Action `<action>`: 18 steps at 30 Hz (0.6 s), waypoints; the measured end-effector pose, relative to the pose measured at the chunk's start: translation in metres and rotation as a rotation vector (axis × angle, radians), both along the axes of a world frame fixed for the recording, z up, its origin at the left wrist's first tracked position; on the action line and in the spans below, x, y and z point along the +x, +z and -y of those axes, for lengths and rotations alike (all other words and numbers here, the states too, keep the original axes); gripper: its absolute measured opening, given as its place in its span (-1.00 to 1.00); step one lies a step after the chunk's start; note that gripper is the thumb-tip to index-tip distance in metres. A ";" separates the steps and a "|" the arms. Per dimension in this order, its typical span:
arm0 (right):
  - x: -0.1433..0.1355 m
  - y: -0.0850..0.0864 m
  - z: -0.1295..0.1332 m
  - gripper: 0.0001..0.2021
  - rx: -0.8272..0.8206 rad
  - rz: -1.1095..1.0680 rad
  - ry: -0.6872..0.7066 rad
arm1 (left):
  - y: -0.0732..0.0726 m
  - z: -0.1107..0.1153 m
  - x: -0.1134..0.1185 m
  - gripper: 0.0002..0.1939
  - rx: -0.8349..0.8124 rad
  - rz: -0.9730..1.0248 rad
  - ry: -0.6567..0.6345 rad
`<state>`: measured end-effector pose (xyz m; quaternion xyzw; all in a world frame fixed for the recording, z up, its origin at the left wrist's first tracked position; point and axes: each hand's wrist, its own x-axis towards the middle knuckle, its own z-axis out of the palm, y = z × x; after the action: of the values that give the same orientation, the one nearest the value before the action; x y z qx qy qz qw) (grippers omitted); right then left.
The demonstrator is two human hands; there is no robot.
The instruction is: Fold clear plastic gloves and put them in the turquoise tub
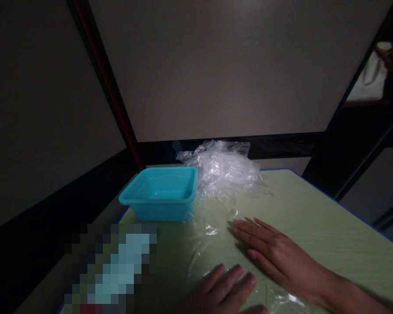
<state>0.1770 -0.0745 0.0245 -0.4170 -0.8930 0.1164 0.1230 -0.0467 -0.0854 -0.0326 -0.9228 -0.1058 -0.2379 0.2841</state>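
A clear plastic bag (211, 230) lies spread on the table, its glossy edges running from the middle down to the front. My right hand (275, 250) rests over it palm down, fingers stretched out and pointing left. At the bottom edge, my left hand (224, 292) is partly cut off by the frame. Its fingers are spread over the plastic, with nothing gripped in them. Behind the hands sits a crumpled heap of clear plastic bags (221, 168).
A turquoise plastic basin (163, 211) stands at the back left of the pale green table (330, 231), beside the heap. A pixelated light-blue patch covers something at the front left. Panelled walls (216, 69) rise behind, and a white bag (370, 78) is at the far right.
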 end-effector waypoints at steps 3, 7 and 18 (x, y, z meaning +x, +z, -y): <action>-0.005 0.008 0.002 -0.55 -0.032 -0.016 0.127 | -0.011 0.000 0.005 -0.65 0.089 0.085 -0.039; -0.019 0.013 0.004 -0.56 -0.145 0.016 0.343 | -0.017 0.001 0.011 -0.68 0.062 0.021 -0.076; -0.013 -0.002 -0.003 -0.51 -0.118 0.010 0.206 | 0.006 0.009 0.003 -0.64 -0.157 -0.176 -0.077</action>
<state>0.1638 -0.0716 0.0229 -0.3301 -0.9233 0.1788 0.0810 -0.0438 -0.0944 -0.0267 -0.9628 -0.0634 -0.1579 0.2098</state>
